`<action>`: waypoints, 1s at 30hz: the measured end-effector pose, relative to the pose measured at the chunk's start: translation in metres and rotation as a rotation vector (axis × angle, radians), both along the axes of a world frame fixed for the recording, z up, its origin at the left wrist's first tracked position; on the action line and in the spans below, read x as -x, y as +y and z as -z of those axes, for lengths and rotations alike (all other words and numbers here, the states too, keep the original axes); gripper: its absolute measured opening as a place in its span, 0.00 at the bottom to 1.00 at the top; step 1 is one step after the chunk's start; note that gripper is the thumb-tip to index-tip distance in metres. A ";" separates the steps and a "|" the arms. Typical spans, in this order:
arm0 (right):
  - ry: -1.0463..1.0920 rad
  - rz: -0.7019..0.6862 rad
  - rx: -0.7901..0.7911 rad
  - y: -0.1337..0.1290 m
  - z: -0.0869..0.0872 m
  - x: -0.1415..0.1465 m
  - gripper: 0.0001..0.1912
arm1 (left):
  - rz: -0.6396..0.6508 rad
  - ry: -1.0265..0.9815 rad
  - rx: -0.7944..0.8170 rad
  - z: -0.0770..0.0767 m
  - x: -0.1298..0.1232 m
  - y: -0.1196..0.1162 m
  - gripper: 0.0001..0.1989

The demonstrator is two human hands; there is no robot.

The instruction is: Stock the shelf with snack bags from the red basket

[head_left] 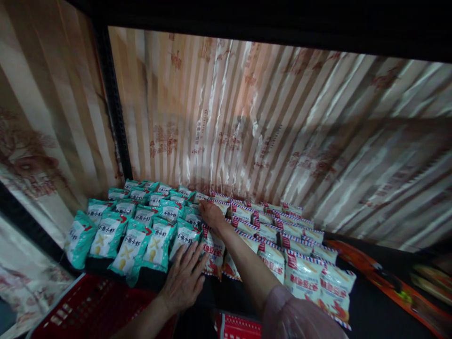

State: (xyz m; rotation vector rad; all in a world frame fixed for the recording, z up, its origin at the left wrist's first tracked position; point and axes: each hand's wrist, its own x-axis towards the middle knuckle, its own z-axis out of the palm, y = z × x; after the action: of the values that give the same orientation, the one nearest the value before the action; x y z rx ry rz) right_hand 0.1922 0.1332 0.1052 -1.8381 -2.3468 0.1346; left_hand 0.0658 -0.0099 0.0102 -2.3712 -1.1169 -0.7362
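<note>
Right hand (212, 215) in the back row, left hand (183, 278) up front
R fingers are at a rear teal bag (202, 196) by the R end of the teal rows (can't tell if they're actually pinching it, tbh). L hand's open, fingers spread over the bottom of the front teal bag (186, 233) nearest the white packs (271, 259). Bags sit on a black shelf (370, 301), w/ a red basket (70, 306) below, L side.
</note>
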 end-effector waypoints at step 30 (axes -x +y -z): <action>-0.239 -0.064 0.019 0.073 0.010 -0.010 0.30 | 0.095 0.031 0.011 0.004 -0.002 0.003 0.24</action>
State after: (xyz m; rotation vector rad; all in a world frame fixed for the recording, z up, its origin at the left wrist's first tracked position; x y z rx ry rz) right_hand 0.2021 0.2065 0.0950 -1.8824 -2.5710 -0.0596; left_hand 0.0673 -0.0073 0.0060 -2.4503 -1.0035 -0.7239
